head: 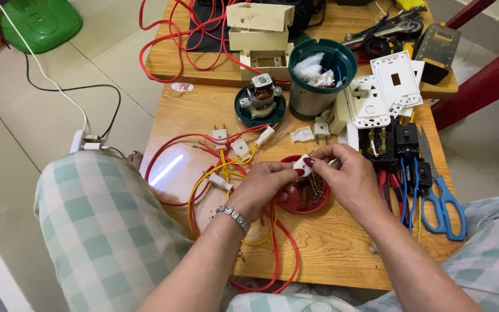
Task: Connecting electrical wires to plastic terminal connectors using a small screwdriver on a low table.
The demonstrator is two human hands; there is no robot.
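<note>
White plug sits pinched between both hands, left hand and right hand each closing fingertips on it just above the red dish of screws on the wooden bench, red and yellow wires looping left, blue scissors right, green-rimmed can beyond.

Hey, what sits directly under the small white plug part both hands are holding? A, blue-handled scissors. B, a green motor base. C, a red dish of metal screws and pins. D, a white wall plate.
C: the small white plug part, pinched between left hand and right hand, hangs over the red dish of metal bits.
</note>
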